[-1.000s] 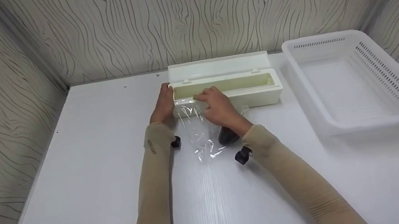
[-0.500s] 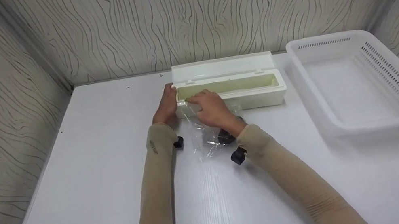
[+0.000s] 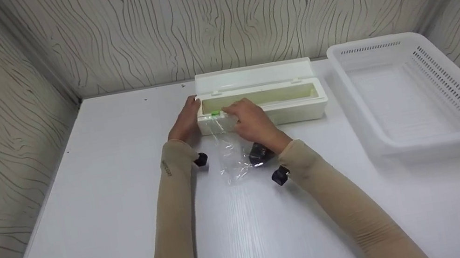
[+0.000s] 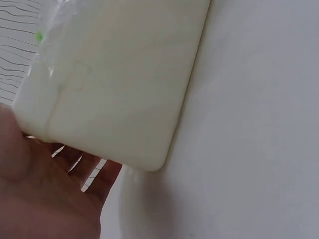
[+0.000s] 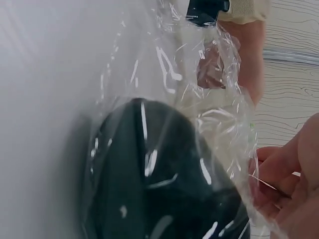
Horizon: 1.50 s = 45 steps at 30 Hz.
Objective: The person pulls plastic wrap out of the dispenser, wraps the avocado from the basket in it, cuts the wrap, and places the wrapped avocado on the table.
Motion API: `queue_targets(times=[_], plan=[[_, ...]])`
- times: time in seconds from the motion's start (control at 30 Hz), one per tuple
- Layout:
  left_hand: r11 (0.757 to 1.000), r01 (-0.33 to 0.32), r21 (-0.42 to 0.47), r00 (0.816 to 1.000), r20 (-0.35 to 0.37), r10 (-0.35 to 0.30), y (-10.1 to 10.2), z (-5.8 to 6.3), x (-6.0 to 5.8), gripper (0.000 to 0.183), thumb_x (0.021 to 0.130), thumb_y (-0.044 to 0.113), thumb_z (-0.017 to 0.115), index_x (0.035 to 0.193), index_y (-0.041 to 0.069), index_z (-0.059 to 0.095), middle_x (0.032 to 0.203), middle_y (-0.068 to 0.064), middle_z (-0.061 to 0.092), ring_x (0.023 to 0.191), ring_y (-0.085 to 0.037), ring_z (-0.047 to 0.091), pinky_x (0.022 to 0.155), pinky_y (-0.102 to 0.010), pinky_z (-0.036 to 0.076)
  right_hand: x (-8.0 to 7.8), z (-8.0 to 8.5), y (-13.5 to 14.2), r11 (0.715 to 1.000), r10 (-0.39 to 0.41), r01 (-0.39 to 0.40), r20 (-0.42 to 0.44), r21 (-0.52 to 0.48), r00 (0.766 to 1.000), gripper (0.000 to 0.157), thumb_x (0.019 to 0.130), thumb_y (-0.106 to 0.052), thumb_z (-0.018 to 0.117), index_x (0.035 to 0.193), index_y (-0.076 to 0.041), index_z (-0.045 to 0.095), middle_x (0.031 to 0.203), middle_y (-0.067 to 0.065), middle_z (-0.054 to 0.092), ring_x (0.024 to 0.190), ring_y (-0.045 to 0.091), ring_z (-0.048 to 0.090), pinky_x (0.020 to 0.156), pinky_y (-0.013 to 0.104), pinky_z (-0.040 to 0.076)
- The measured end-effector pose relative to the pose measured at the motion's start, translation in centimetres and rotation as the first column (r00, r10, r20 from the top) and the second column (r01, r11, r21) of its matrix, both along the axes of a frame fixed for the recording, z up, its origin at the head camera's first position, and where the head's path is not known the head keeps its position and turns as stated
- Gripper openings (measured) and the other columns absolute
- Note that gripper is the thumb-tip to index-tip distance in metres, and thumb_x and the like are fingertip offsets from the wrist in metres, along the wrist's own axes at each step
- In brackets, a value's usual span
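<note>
A white plastic cling film dispenser (image 3: 298,112) stands lid up at the back of the table. My left hand (image 3: 185,120) presses on its left end with fairly straight fingers, also plain in the left wrist view. On the front rim sits a green slide cutter (image 3: 215,113). Just right of the cutter, my right hand (image 3: 252,120) rests at the rim, index finger pointing left; its lower fingers bend. Clear cling film (image 3: 230,152) hangs from the rim to the table. Under the film lies a dark rounded object (image 5: 164,174), partly behind my right wrist; its kind cannot be told.
A white perforated plastic basket (image 3: 379,140) stands to the right on the white table (image 3: 100,227). Patterned wall panels (image 3: 238,14) rise behind the dispenser and at both sides. A dark wrist camera (image 3: 281,175) sits under my right sleeve.
My right index finger went left along the rim, then came back right, leaving the green cutter uncovered near the left end. My left hand stays at the dispenser's end.
</note>
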<state>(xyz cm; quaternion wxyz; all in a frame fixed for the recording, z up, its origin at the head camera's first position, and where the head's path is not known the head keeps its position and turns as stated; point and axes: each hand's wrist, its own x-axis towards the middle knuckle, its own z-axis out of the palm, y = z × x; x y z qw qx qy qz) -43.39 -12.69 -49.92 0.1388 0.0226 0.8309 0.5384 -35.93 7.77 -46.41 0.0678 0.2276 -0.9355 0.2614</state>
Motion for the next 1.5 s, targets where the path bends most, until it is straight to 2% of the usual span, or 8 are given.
queue_targets(times=[0.2, 0.43, 0.67, 0.93, 1.13, 1.33, 1.5], plan=[[1.000, 0.011, -0.021, 1.000, -0.002, -0.011, -0.1, -0.1, -0.1, 0.056, 0.109, 0.057, 0.017, 0.158, 0.031, 0.030, 0.168, 0.000, 0.034, 0.160, -0.025, 0.022, 0.131, -0.050, 0.013, 0.2, -0.2, -0.6, 0.998, 0.052, -0.052, -0.011, 0.043, 0.999, 0.063, 0.078, 0.009, 0.051, 0.139, -0.005, 0.065, 0.133, 0.016, 0.069, 0.128, 0.035, 0.058, 0.113, 0.047, 0.046], [0.999, 0.001, -0.035, 1.000, -0.029, -0.002, 0.2, -0.3, -0.3, 0.055, 0.110, 0.054, 0.015, 0.154, 0.026, 0.031, 0.164, -0.005, 0.038, 0.158, -0.029, 0.027, 0.130, -0.052, 0.018, 0.1, -0.3, -1.1, 0.998, 0.065, -0.064, -0.016, 0.020, 0.998, 0.063, 0.077, 0.008, 0.050, 0.137, -0.004, 0.066, 0.137, 0.016, 0.067, 0.130, 0.035, 0.057, 0.115, 0.047, 0.044], [1.000, 0.014, -0.011, 0.999, -0.030, -0.014, 0.1, -0.4, -0.4, 0.054, 0.110, 0.053, 0.014, 0.152, 0.023, 0.031, 0.158, -0.007, 0.040, 0.156, -0.028, 0.029, 0.130, -0.052, 0.018, 0.4, -0.1, -1.8, 0.996, 0.069, -0.069, -0.003, 0.061, 0.998, 0.065, 0.080, 0.006, 0.054, 0.144, -0.005, 0.060, 0.143, 0.016, 0.063, 0.136, 0.035, 0.053, 0.116, 0.046, 0.044], [0.999, 0.043, 0.016, 0.998, -0.040, -0.043, 0.2, -0.5, -0.5, 0.058, 0.108, 0.056, 0.013, 0.155, 0.025, 0.027, 0.157, -0.005, 0.040, 0.154, -0.024, 0.031, 0.131, -0.051, 0.014, 0.4, -0.3, -2.4, 0.992, 0.106, -0.103, -0.031, 0.074, 0.994, 0.066, 0.079, 0.007, 0.050, 0.144, -0.003, 0.059, 0.146, 0.015, 0.062, 0.137, 0.035, 0.052, 0.120, 0.045, 0.041], [0.999, 0.040, 0.028, 0.995, -0.090, -0.038, 0.3, -0.7, -0.5, 0.054, 0.110, 0.051, 0.014, 0.152, 0.022, 0.031, 0.155, -0.007, 0.041, 0.150, -0.024, 0.033, 0.130, -0.051, 0.017, 0.3, -0.3, -2.6, 0.995, 0.084, -0.085, 0.025, 0.042, 0.996, 0.071, 0.083, 0.003, 0.049, 0.153, -0.002, 0.047, 0.144, 0.016, 0.062, 0.140, 0.035, 0.050, 0.120, 0.046, 0.039], [0.996, 0.035, 0.080, 0.999, -0.041, -0.032, 0.3, -0.7, -0.2, 0.049, 0.111, 0.051, 0.017, 0.151, 0.026, 0.031, 0.157, -0.005, 0.039, 0.153, -0.024, 0.029, 0.130, -0.054, 0.015, 0.4, -0.2, -2.7, 0.994, 0.104, -0.107, 0.079, 0.035, 0.991, 0.074, 0.087, -0.001, 0.046, 0.160, -0.001, 0.033, 0.146, 0.012, 0.062, 0.145, 0.035, 0.046, 0.123, 0.047, 0.036], [0.995, 0.043, 0.089, 0.998, -0.052, -0.039, 0.2, -0.8, -0.2, 0.049, 0.110, 0.053, 0.017, 0.150, 0.027, 0.030, 0.155, -0.004, 0.039, 0.154, -0.024, 0.027, 0.130, -0.056, 0.013, 0.3, -0.3, -2.7, 0.992, 0.116, -0.121, 0.098, 0.046, 0.988, 0.076, 0.089, -0.005, 0.046, 0.163, -0.005, 0.028, 0.151, 0.008, 0.058, 0.148, 0.033, 0.042, 0.124, 0.049, 0.033]])
